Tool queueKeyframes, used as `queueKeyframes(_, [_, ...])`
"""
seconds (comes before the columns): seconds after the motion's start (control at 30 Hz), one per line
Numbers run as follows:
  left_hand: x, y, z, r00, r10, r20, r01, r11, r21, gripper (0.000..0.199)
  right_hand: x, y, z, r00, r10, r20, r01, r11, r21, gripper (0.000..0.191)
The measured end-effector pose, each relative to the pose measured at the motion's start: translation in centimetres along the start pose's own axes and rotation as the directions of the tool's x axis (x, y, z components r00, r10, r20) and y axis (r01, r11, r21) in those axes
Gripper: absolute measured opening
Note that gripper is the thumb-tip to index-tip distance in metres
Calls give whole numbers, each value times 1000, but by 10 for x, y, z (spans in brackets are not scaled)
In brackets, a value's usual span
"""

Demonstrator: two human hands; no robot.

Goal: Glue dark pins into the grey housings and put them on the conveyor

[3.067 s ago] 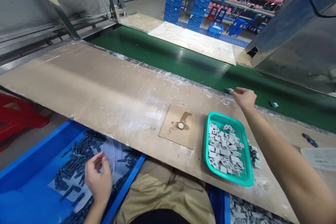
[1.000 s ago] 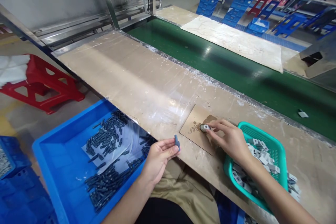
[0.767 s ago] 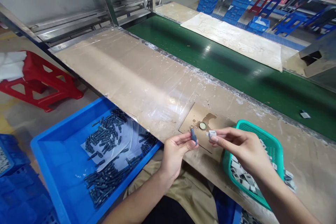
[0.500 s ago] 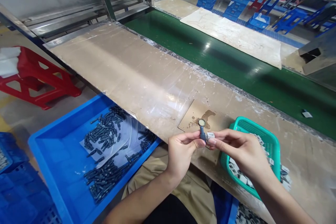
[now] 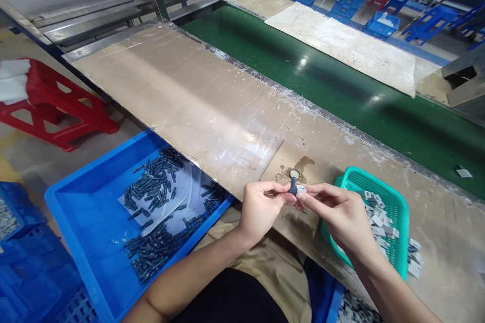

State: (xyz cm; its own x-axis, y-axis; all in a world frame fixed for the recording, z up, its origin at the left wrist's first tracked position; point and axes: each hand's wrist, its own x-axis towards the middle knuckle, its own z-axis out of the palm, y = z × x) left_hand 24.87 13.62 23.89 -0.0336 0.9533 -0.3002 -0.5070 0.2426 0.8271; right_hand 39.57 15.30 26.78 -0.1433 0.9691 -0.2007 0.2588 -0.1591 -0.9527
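My left hand [image 5: 259,212] pinches a small dark grey plastic part [image 5: 293,187] between thumb and fingertips. In my right hand [image 5: 343,217] is a small light grey plastic block [image 5: 301,189], gripped by the thumb and forefinger. The two pieces touch end to end; fingertips hide how far one sits inside the other. Just beyond them, a bottle cap [image 5: 294,174] with pale contents lies on a stained cardboard piece [image 5: 275,164]. Beside my right wrist stands a green basket [image 5: 401,227] of light grey blocks [image 5: 379,217].
A blue tray [image 5: 76,227] at the left holds many dark parts [image 5: 151,247]. Several loose blocks [image 5: 415,257] lie right of the basket. Behind the brown worktop [image 5: 182,91] runs a green conveyor belt [image 5: 250,45], with one block [image 5: 463,171] on it. A red stool [image 5: 68,101] stands left.
The light grey block has come up against the dark part, closing most of the gap between them. Both hands have drawn slightly closer together. The view has shifted a little.
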Motion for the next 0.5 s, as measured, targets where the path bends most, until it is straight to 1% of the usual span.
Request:
queueKeyframes(0.13, [5,-5,-2,1000,19,-4,-19,1000,18,25,3,3,3,1000,18,0,-18,1000,-20,23])
queueKeyframes(0.2, [10,-7,-3,999,26,29,-28,998,64,26,7,4,1,999,33,9,-32,998,-55,28])
queueKeyframes(0.27, [14,-7,-6,994,28,101,-40,992,119,31,17,5,-9,999,37,8,-36,989,-141,32])
queueKeyframes(0.3, [15,-5,-9,992,35,121,-52,988,143,36,26,7,-19,999,26,-29,-31,980,-199,34])
queueKeyframes(0.33, [15,-3,-13,992,57,110,-75,983,169,40,38,8,-33,995,0,-102,-27,965,-262,34])
queueKeyframes(0.37, [15,1,-19,993,101,55,-110,975,195,40,51,10,-50,978,-40,-205,-31,942,-335,34])
queueKeyframes(0.4, [14,4,-28,984,172,-45,-157,960,230,37,65,11,-71,935,-93,-342,-56,915,-400,34])
queueKeyframes(0.43, [12,7,-39,950,262,-170,-207,937,282,31,79,13,-93,875,-143,-462,-101,880,-464,32])
queueKeyframes(0.47, [11,9,-53,887,356,-295,-248,905,346,26,92,14,-117,808,-188,-558,-172,831,-530,31])
queueKeyframes(0.5, [9,10,-69,798,446,-405,-271,866,420,25,103,14,-139,775,-201,-599,-216,806,-550,30])
